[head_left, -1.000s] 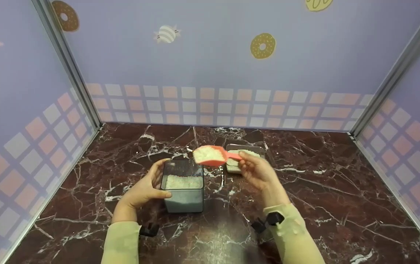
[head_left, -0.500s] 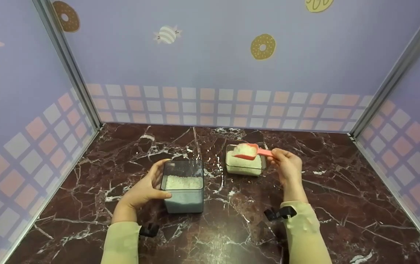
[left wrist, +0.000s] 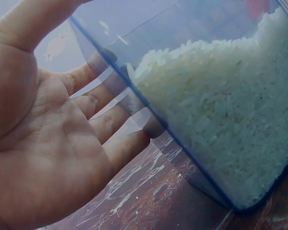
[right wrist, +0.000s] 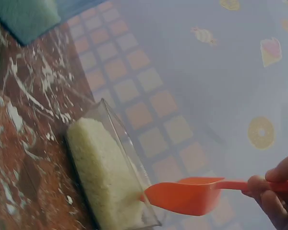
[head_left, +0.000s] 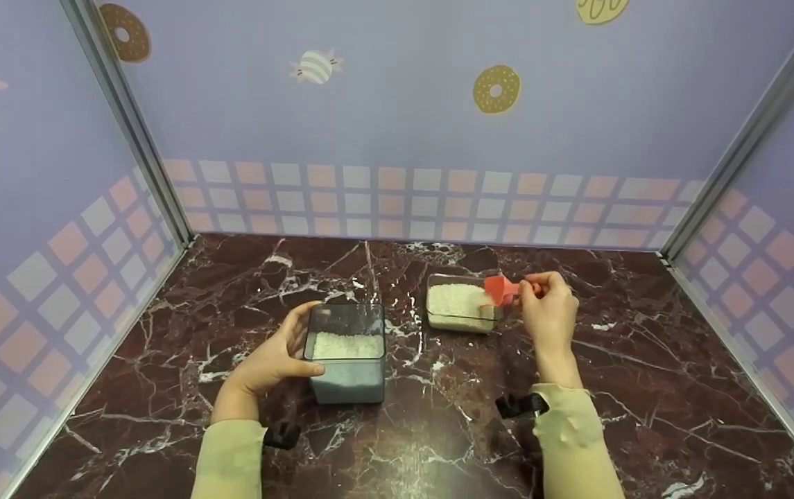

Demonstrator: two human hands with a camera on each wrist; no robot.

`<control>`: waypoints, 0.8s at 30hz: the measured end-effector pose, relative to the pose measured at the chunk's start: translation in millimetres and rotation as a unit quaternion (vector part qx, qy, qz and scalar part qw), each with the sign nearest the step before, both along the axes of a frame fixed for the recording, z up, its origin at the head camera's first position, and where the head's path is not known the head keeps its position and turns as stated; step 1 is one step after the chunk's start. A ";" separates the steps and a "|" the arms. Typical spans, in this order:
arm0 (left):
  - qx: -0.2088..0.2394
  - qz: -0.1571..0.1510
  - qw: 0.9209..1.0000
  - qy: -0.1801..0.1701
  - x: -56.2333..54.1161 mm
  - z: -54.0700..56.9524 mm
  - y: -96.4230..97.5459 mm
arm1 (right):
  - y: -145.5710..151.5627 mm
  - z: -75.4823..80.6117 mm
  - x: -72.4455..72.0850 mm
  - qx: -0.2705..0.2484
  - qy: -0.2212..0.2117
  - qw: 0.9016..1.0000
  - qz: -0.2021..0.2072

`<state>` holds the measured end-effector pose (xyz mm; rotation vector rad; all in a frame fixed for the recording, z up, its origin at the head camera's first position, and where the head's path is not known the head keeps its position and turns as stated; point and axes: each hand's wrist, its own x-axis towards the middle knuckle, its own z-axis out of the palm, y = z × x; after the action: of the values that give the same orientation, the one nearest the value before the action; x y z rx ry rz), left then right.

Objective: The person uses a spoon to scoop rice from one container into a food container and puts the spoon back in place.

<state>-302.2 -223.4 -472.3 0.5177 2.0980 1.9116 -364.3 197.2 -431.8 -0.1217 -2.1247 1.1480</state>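
Observation:
My left hand (head_left: pixel 273 357) holds a tall, smoky clear rice bin (head_left: pixel 349 380) by its left side, thumb at the front and fingers at the back. White rice (left wrist: pixel 216 100) fills the bin's lower part, piled unevenly against the wall. Between thumb and fingers, my right hand (head_left: pixel 550 308) grips the handle of an orange-red scoop (right wrist: pixel 192 195). The scoop is tilted at the right end of a small clear box (head_left: pixel 462 320), its tip right at the rice (right wrist: pixel 103 167) inside. No heap shows in the scoop in the head view.
Loose grains lie scattered on the dark red marbled tabletop (head_left: pixel 410 430) between the two containers. A patterned lilac back wall (head_left: pixel 397 118) and side panels enclose the table. Black camera mounts (head_left: pixel 282 435) sit at both wrists.
The heaped scoop has moved right, from beside the bin to over the small box, then tipped at its right end, its heap no longer visible. The left hand and bin have stayed put.

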 end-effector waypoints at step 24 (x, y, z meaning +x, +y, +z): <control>-0.010 0.004 1.000 -0.003 1.0 1.7 0.0 | -3.0 20.7 6.9 -0.602 -0.114 0.744 0.268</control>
<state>-301.3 -223.3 -470.6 0.4989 2.1167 1.8925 -357.4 194.2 -411.1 -0.2436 -1.2299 2.8329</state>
